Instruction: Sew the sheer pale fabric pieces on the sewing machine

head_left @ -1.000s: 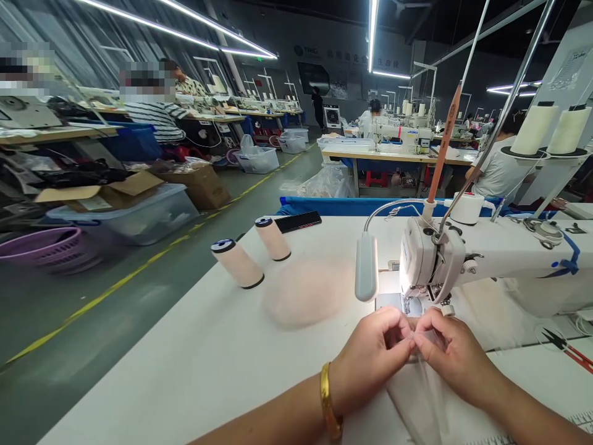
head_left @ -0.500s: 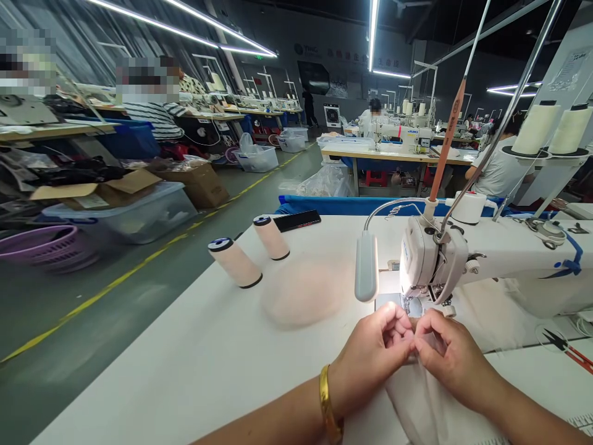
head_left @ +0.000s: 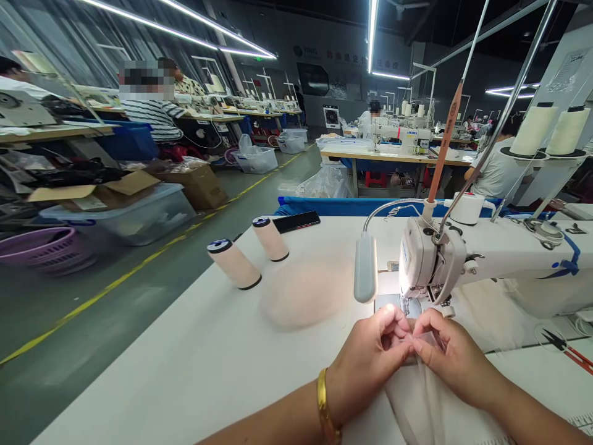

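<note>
My left hand and my right hand meet fingertip to fingertip just in front of the sewing machine. Both are closed, pinching a sheer, pale fabric that hangs down from the fingers onto the table. A gold bangle circles my left wrist. Right behind the fingertips are the lit needle and presser foot. More sheer fabric lies under the machine's arm. The fabric edge between my fingers is mostly hidden by them.
Two peach thread cones and a black phone stand or lie at the table's back left, near a blurred pale patch. A lamp hangs left of the needle. Red-handled snips lie at right. Other people sit at machines beyond.
My hands stay almost in place, still pinching the fabric. A little more of the sheer fabric shows between my fingertips. The view has shifted very slightly.
</note>
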Demonstrator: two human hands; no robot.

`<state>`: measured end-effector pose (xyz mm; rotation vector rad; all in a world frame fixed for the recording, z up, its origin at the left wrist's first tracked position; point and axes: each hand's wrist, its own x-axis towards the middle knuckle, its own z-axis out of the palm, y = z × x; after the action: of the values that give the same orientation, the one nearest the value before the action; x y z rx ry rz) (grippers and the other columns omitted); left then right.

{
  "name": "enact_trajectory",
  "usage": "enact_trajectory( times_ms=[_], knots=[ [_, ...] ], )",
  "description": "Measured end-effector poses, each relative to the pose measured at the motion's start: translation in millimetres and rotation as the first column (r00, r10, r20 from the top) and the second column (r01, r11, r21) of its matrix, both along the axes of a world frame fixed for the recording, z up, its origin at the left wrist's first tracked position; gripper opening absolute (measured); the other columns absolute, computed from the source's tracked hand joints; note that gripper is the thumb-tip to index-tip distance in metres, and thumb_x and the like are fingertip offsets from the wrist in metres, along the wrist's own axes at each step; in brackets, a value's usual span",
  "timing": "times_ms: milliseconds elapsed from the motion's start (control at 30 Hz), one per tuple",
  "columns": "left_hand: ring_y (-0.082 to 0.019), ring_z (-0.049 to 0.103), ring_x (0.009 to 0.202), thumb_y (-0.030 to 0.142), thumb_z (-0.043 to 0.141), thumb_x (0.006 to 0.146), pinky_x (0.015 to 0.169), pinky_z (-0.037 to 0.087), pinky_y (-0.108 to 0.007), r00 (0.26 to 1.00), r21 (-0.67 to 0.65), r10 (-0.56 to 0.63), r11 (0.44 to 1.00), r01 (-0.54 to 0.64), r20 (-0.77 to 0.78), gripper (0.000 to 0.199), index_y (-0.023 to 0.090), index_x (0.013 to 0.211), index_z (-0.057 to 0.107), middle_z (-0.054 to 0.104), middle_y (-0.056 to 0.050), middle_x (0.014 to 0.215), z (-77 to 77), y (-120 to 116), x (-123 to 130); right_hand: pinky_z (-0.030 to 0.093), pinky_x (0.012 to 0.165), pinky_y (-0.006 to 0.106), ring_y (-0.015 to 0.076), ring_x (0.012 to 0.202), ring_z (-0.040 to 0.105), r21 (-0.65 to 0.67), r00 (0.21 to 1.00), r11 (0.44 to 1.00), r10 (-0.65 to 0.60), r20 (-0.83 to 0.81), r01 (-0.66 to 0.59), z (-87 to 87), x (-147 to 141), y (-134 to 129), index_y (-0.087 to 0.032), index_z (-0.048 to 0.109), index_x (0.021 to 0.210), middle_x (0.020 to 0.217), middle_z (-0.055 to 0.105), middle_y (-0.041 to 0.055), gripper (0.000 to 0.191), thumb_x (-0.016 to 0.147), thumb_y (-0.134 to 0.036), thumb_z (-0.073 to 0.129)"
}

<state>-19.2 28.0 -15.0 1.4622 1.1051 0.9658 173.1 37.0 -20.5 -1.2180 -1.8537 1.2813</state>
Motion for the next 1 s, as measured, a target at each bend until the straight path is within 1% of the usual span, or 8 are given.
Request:
enact_trajectory(
  times_ms=[100, 167, 267, 467, 633, 733, 833, 1000],
  knots=[
    [-0.014, 0.057, 0.067, 0.031, 0.069, 0.084, 0.062, 0.046, -0.025, 1.000, 0.022, -0.009, 1.000, 0.009, -0.002, 0.018, 0.021, 0.081, 0.054, 0.064, 0.003, 0.074, -2.7, -0.5, -0.8, 0.045, 0.077, 0.032, 0.0200, 0.088, 0.058, -0.029, 0.999, 1.000, 0.010, -0.041, -0.011, -2.1, 0.6, 1.6, -0.024, 0.058, 0.094, 0.093, 0.062, 0.0000, 0.016, 0.097, -0.040, 0.061],
    [-0.015, 0.061, 0.070, 0.032, 0.068, 0.086, 0.064, 0.049, -0.026, 1.000, 0.034, -0.017, 0.999, 0.017, 0.006, 0.017, 0.021, 0.084, 0.055, 0.067, 0.002, 0.077, -5.2, -1.0, -1.4, 0.047, 0.081, 0.033, 0.0208, 0.092, 0.060, -0.054, 0.995, 0.998, 0.031, -0.092, -0.036, -3.9, 1.0, 2.5, -0.024, 0.060, 0.101, 0.098, 0.064, 0.0015, 0.021, 0.099, -0.045, 0.061],
    [-0.018, 0.066, 0.074, 0.033, 0.068, 0.088, 0.068, 0.053, -0.028, 1.000, 0.049, -0.029, 0.998, 0.029, 0.005, 0.017, 0.021, 0.088, 0.057, 0.072, -0.001, 0.081, -8.7, -1.5, -2.2, 0.048, 0.084, 0.034, 0.0223, 0.097, 0.062, -0.062, 0.993, 0.997, 0.042, -0.110, -0.049, -5.3, 1.5, 3.1, -0.024, 0.062, 0.107, 0.104, 0.066, 0.0038, 0.028, 0.100, -0.051, 0.059],
    [-0.016, 0.063, 0.071, 0.031, 0.068, 0.088, 0.065, 0.050, -0.026, 1.000, 0.066, -0.011, 0.998, 0.012, -0.013, 0.016, 0.021, 0.085, 0.055, 0.069, 0.001, 0.078, -9.0, -1.4, -2.7, 0.049, 0.084, 0.033, 0.0214, 0.095, 0.062, -0.038, 0.997, 0.999, 0.011, -0.076, -0.014, -3.6, 1.7, 0.8, -0.024, 0.060, 0.097, 0.099, 0.065, 0.0013, 0.015, 0.098, -0.040, 0.062],
    [-0.015, 0.060, 0.068, 0.030, 0.067, 0.087, 0.062, 0.047, -0.025, 0.999, 0.087, -0.004, 0.996, 0.008, -0.044, 0.016, 0.021, 0.082, 0.054, 0.067, 0.002, 0.075, -6.5, 0.1, -2.7, 0.048, 0.081, 0.033, 0.0219, 0.093, 0.061, -0.006, 0.999, 1.000, 0.012, -0.051, -0.012, -3.7, 1.8, 1.1, -0.024, 0.060, 0.094, 0.099, 0.065, 0.0016, 0.017, 0.099, -0.040, 0.060],
    [-0.018, 0.065, 0.075, 0.031, 0.067, 0.085, 0.067, 0.051, -0.028, 0.999, 0.031, -0.039, 0.999, 0.039, -0.022, 0.012, 0.020, 0.090, 0.062, 0.071, -0.002, 0.082, -3.9, 1.3, -1.7, 0.046, 0.078, 0.032, 0.0212, 0.090, 0.060, 0.013, 0.999, 1.000, 0.027, -0.030, -0.026, -2.9, 2.0, 1.9, -0.023, 0.060, 0.091, 0.095, 0.063, 0.0014, 0.023, 0.100, -0.045, 0.058],
    [-0.019, 0.065, 0.079, 0.032, 0.067, 0.084, 0.070, 0.051, -0.029, 0.996, -0.045, -0.092, 0.995, 0.091, -0.002, 0.022, 0.018, 0.101, 0.070, 0.071, -0.004, 0.087, -0.9, 2.3, -0.2, 0.046, 0.080, 0.033, 0.0213, 0.090, 0.060, 0.028, 0.998, 0.999, 0.040, -0.042, -0.039, -1.0, 2.0, 1.9, -0.023, 0.060, 0.090, 0.094, 0.063, 0.0014, 0.029, 0.102, -0.050, 0.054],
    [-0.016, 0.056, 0.073, 0.035, 0.072, 0.079, 0.064, 0.046, -0.026, 0.998, -0.075, -0.061, 0.995, 0.061, 0.005, 0.023, 0.017, 0.093, 0.069, 0.062, 0.000, 0.079, -0.5, 3.0, 0.5, 0.045, 0.078, 0.032, 0.0203, 0.088, 0.058, 0.022, 0.999, 1.000, 0.014, -0.052, -0.013, 1.0, 1.5, 1.1, -0.023, 0.061, 0.091, 0.095, 0.063, 0.0014, 0.026, 0.101, -0.046, 0.055]
  ],
)
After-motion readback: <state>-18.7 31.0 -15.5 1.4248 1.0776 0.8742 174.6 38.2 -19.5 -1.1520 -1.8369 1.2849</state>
